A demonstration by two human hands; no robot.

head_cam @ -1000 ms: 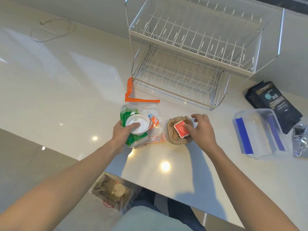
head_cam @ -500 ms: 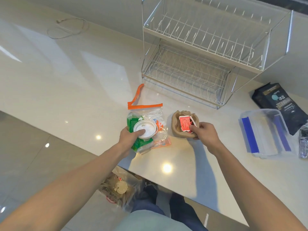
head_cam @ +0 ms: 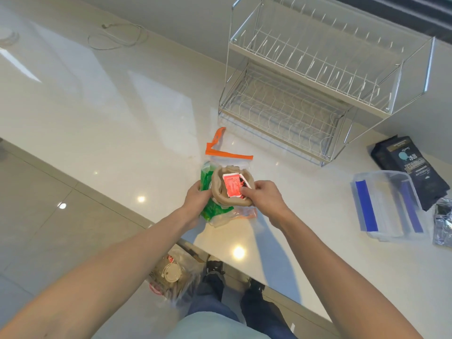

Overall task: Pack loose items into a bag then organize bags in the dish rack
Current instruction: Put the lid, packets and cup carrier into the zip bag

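A clear zip bag with an orange seal strip lies near the counter's front edge, with green packaging inside. A tan crumpled holder with red sauce packets in it sits on top of the bag, over the white lid seen earlier. My left hand grips the bag and the holder's left side. My right hand pinches the holder's right edge and a packet. The two-tier wire dish rack stands behind, with nothing on either tier.
A stack of clear zip bags with blue strips lies at the right. Black pouches and a silver wrapper sit beyond it. A white cable is at the far left. On the floor below lies a bag of items.
My right hand carried the tan holder with the red packets leftward onto the zip bag. My left hand stayed on the bag and now touches the holder. The white lid is covered.
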